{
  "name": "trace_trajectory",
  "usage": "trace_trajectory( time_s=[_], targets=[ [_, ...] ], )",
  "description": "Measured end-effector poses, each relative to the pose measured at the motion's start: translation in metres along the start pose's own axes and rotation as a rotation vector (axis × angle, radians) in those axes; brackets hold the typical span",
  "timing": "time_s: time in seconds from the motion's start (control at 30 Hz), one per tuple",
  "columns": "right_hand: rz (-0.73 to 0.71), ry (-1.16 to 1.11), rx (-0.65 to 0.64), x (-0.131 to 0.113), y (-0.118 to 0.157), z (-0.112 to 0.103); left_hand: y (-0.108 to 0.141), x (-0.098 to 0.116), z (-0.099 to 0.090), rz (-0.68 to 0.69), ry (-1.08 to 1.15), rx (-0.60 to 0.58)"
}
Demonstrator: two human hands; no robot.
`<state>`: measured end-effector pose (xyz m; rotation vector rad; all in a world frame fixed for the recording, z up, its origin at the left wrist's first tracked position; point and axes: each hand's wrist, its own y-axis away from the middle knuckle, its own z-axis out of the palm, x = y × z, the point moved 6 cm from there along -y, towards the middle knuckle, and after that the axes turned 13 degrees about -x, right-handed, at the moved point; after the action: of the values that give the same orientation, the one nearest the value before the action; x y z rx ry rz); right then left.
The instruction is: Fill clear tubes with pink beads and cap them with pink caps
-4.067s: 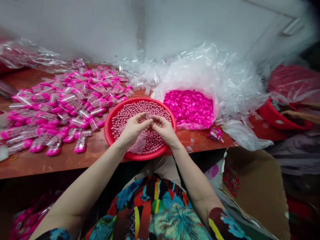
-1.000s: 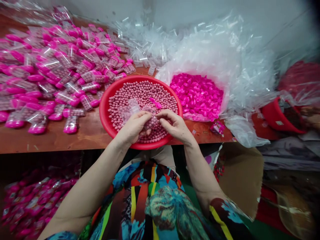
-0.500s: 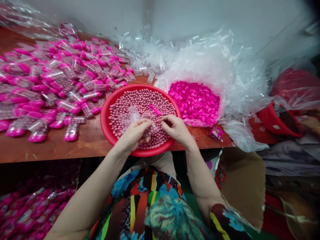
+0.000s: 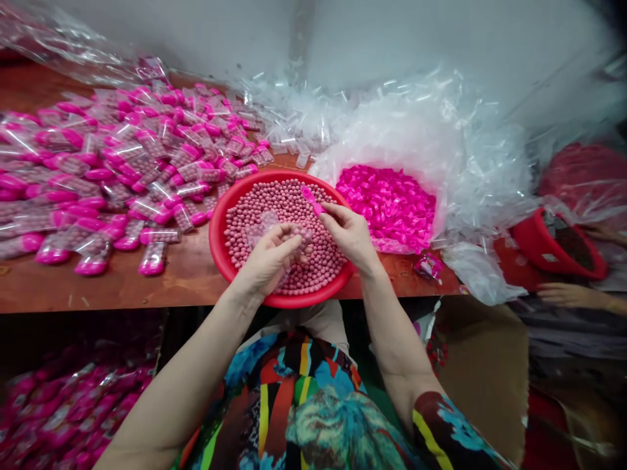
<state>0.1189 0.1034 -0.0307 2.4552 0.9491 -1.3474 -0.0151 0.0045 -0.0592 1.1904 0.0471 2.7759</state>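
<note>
A red basin [image 4: 219,258] full of pink beads [image 4: 264,199] sits at the table's front edge before me. Over its left half, my left hand [image 4: 274,258] has its fingers curled round small clear plastic containers [image 4: 267,225]; how many is unclear. At the basin's right side, my right hand [image 4: 345,232] pinches a small bright pink plastic cap [image 4: 312,198] between thumb and fingertips, above the beads. Loose pink caps [image 4: 386,205] fill an open clear bag just right of the basin. Bead-filled containers with pink caps [image 4: 142,156] lie heaped on the left.
Clear empty containers in plastic bags [image 4: 406,130] line the wall behind. A small pink packet [image 4: 428,266] lies near the edge. Further right stand another red bowl [image 4: 533,245] and a co-worker's hand [image 4: 568,295]. A cardboard box [image 4: 482,365] and pink packages [image 4: 73,411] are below the table.
My right hand has risen slightly, away from my left, and the pink cap is now lifted in its fingertips. A co-worker's hand has appeared at the right. The view has shifted a little.
</note>
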Motion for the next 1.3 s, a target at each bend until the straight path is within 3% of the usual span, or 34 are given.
trace_trajectory(
  time_s=[0.07, 0.13, 0.53, 0.8, 0.93, 1.03, 1.2, 1.3],
  targets=[
    [-0.04, -0.235, -0.032, -0.009, 0.013, 0.002, -0.001, -0.001, 0.001, 0.003, 0.04, -0.014],
    [-0.077, -0.279, -0.053, -0.021, 0.022, 0.006, -0.002, -0.001, 0.002, 0.001, 0.061, -0.029],
    [-0.213, 0.009, -0.086, -0.045, 0.029, 0.014, 0.007, -0.006, 0.006, 0.026, -0.048, -0.002],
    [-0.286, 0.184, 0.13, -0.052, 0.047, 0.043, 0.014, -0.004, 0.005, 0.07, -0.077, 0.057],
    [-0.274, 0.209, 0.142, -0.054, 0.055, 0.048, 0.016, -0.001, 0.003, 0.099, -0.099, 0.076],
    [-0.205, 0.112, 0.075, -0.048, 0.05, 0.038, 0.017, 0.0, 0.004, 0.069, -0.133, 0.033],
    [0.035, -0.332, -0.08, -0.022, 0.018, 0.034, 0.018, -0.006, 0.015, -0.102, -0.153, -0.182],
    [0.002, -0.399, -0.119, -0.023, 0.006, 0.036, 0.017, -0.004, 0.011, -0.11, -0.099, -0.15]
  ],
)
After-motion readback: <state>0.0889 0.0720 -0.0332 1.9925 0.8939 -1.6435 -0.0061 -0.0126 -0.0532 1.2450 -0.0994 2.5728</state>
